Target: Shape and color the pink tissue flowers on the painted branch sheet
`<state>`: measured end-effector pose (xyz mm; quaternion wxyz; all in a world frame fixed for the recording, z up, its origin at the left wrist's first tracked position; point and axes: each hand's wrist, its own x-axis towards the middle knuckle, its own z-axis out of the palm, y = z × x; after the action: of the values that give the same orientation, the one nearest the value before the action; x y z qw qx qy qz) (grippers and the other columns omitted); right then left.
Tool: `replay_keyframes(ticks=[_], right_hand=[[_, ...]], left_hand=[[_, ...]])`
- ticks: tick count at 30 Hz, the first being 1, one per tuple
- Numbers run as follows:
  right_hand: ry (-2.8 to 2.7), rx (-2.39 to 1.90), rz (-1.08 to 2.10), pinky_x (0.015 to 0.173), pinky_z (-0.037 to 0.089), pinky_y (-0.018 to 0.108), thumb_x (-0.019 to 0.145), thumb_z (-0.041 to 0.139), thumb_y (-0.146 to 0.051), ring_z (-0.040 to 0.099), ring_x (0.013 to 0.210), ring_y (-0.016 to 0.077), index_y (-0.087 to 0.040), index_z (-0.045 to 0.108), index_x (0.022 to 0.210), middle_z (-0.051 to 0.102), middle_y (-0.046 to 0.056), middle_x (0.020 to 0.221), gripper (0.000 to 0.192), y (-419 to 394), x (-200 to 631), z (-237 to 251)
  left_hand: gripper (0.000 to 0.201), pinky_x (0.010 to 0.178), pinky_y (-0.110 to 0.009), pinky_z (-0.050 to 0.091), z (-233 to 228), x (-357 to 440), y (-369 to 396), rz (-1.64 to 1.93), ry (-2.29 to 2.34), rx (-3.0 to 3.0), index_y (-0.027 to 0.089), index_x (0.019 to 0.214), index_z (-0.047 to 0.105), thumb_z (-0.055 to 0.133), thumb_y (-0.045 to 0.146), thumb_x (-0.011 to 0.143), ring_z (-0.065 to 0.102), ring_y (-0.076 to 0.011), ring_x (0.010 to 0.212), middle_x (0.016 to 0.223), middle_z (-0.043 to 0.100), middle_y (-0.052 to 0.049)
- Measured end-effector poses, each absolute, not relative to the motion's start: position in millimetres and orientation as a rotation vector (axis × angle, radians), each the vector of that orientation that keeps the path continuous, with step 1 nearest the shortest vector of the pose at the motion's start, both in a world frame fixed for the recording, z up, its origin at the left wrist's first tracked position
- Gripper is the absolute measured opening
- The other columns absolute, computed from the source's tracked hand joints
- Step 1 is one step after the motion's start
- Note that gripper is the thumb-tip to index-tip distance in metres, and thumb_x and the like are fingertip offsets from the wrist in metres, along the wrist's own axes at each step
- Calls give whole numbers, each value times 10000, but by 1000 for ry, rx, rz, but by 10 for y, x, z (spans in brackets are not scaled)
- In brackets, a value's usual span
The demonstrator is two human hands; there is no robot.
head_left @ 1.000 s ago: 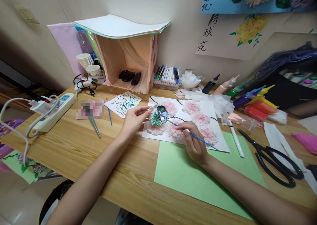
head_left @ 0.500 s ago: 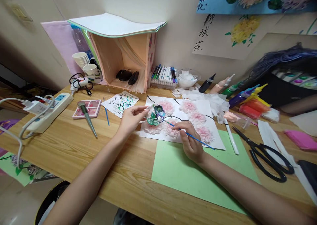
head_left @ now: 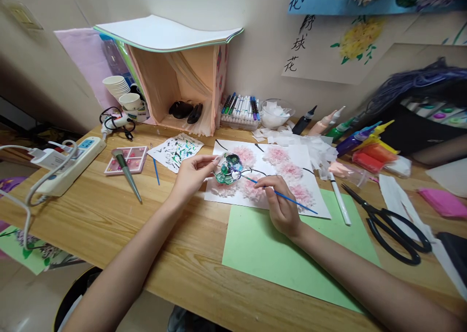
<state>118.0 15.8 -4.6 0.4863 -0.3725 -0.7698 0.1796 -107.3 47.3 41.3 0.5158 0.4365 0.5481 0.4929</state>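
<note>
- Your left hand point(head_left: 191, 176) pinches the paint palette point(head_left: 228, 169) by its edge.
- Your right hand point(head_left: 280, 208): fingers closed around the blue paintbrush point(head_left: 279, 194), tip at the palette, above the flower picture point(head_left: 288, 171).

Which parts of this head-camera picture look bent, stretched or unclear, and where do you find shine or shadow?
Head view: the wide lens bows the wooden table edge and stretches the forearms at the corners. Even, soft light; a dim shadow fills the pink box. The paint palette in the left hand shines wetly. The right hand and blue paintbrush are sharp, but the far purple yarn smears.
</note>
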Motion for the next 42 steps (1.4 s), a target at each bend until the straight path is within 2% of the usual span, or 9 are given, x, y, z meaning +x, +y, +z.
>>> replay_keyframes(ticks=[21,42], right_hand=[[-1948,-863,456,780,421,380,974,353,-207,561,883,209,-241,562,990,624,56,898,212,161,1178,-18],[-1908,-910,404,775,418,380,981,335,-207,562,883,209,-244,561,985,633,56,903,229,168,1182,-11]], left_hand=[[507,708,-289,582,435,-1061,468,1185,1320,1049,143,895,750,851,477,527,689,-184,800,883,759,-85],[463,715,-281,579,415,-1059,473,1175,1323,1048,145,904,749,840,452,569,685,-166,776,884,758,-79]])
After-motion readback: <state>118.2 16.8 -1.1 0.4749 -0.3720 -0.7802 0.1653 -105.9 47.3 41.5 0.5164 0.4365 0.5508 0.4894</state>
